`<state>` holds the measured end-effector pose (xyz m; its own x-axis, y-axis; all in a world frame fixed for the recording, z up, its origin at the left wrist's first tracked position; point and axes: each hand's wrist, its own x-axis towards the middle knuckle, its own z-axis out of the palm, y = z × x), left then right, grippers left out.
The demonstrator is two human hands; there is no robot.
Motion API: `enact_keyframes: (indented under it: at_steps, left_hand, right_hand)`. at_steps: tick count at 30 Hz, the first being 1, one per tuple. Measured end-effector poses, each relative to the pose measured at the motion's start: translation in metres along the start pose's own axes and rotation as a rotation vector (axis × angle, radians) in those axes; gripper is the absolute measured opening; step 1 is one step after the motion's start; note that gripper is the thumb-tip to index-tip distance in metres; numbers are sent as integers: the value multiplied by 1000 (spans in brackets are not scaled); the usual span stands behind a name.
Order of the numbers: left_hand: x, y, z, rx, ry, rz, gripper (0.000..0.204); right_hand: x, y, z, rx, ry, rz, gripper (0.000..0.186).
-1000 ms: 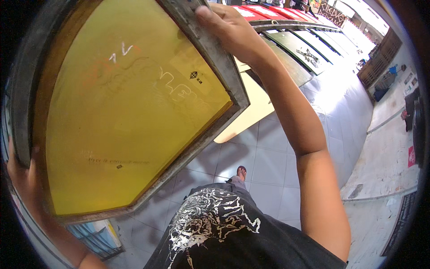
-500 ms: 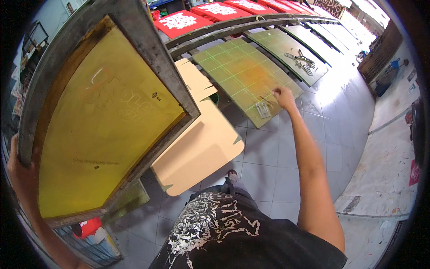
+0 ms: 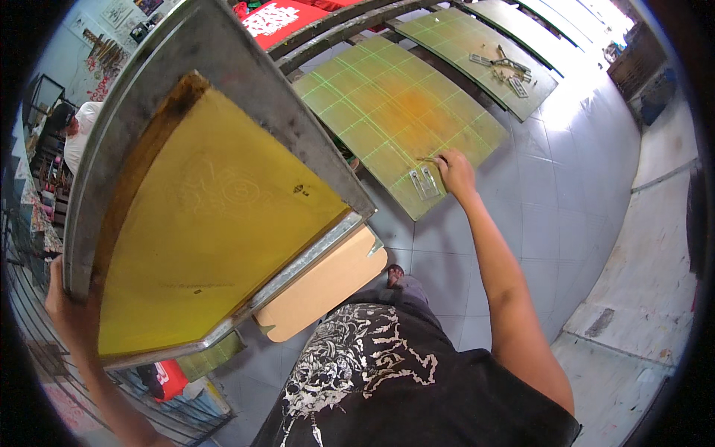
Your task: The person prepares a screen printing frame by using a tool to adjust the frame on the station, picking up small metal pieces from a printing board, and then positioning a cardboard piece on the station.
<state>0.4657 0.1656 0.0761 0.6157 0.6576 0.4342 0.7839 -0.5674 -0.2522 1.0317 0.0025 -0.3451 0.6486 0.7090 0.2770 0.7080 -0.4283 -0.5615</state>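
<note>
A large screen-printing frame [image 3: 160, 112] with grey metal sides and yellow mesh [image 3: 194, 261] stands tilted at my left. My left hand [image 3: 68, 305] grips its outer left edge; part of the fingers is hidden behind it. Over the near right part of a green gridded board [image 3: 357, 82], my right hand [image 3: 456, 173] is closed, thumb and fingertips pinching a small thin rod [image 3: 426, 159] whose exact kind is unclear. Just beside these fingers lies a pair of slotted metal plates [image 3: 424, 184]. An orange stain [image 3: 414, 108] marks the board's middle.
Another green board [image 3: 447, 37] beyond holds metal brackets [image 3: 510, 71] and small loose parts. A tan board [image 3: 320, 287] sits under the frame's lower edge. Red printed fabric [image 3: 279, 18] lies at the back. A person in white [image 3: 82, 134] is at far left.
My right hand has come down and left onto the thin rod beside the metal plates. The screen frame has shifted right in view, covering more of the tan board.
</note>
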Motion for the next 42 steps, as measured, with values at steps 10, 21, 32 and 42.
enact_keyframes:
  at_steps: [10, 21, 32, 42]
  left_hand:
    - [7, 17, 22, -26, -52, -2, 36]
    - [-10, 1, 9, 77, -51, -17, 44]
    - [-20, 0, 11, 162, 37, 54, 38]
    - [-15, 8, 16, 66, 45, 44, 36]
  right_hand:
    - [-45, -46, 4, 278, -235, -461, 13]
    - [-46, -45, 25, 279, -210, -593, 11]
    - [-44, -47, 28, 313, -291, -575, 9]
    - [-43, -52, 21, 335, -368, -543, 10]
